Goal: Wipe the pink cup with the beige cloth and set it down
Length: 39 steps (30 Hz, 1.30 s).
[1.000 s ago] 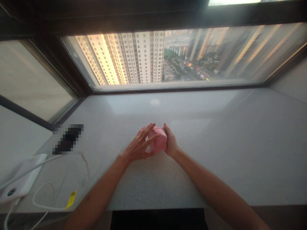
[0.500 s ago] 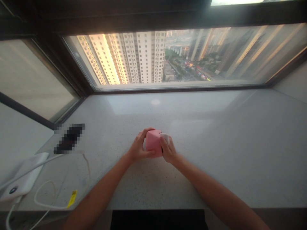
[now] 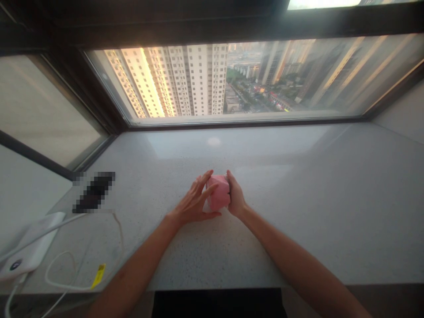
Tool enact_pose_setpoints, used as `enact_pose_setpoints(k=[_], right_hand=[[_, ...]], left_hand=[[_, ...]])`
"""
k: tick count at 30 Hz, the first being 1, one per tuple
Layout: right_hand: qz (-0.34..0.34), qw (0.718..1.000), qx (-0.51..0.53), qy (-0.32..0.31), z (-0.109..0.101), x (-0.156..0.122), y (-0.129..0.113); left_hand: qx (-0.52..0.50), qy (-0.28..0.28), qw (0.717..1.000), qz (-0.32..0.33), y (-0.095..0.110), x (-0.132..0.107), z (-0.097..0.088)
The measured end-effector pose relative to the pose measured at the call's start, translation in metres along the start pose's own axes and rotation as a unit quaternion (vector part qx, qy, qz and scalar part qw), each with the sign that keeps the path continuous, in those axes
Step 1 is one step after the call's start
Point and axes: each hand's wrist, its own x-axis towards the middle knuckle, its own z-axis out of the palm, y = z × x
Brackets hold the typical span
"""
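Observation:
A small pink faceted block, box-like in shape, is between my two hands above the pale sill. My left hand lies along its left side with the fingers spread around it; one finger crosses the front face, and the thumb reaches below its lower edge. My right hand is wrapped against the right side, most of its fingers hidden behind the block. A dark notch shows on the block's right edge. Only a sliver of something white is visible at the top right corner.
A white power bank sits at the left with a white cable bearing a yellow tag. Behind it lies a dark pixelated object. A dark window frame bounds the speckled sill at the back.
The pink block has turned and risen slightly in view. My left fingers have spread and the thumb has slipped below it. My right hand now cups the side, largely covering the white piece.

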Motion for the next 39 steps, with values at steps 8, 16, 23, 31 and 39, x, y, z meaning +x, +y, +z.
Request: enact_pose_setpoints(k=[8,16,23,31,39], right_hand=[[-0.031,0.998,-0.059,0.000,0.001,-0.007,0.003],[-0.293,0.877,-0.360,-0.126,-0.007,-0.028,-0.002],[-0.184,0.958,-0.218,-0.015,0.001,-0.020,0.001],[0.008,1.000,0.010,-0.001,0.004,-0.002,-0.005],[-0.118,0.983,-0.136,0.017,0.003,-0.019,0.009]], left_hand=[[-0.016,0.055,0.997,-0.047,0.007,0.004,-0.005],[-0.424,0.038,0.877,-0.224,0.019,0.014,0.003],[-0.334,0.059,0.924,-0.178,0.013,0.004,0.008],[-0.002,0.030,1.000,-0.004,0.003,0.003,0.007],[-0.090,0.097,0.990,-0.047,0.015,0.004,0.009]])
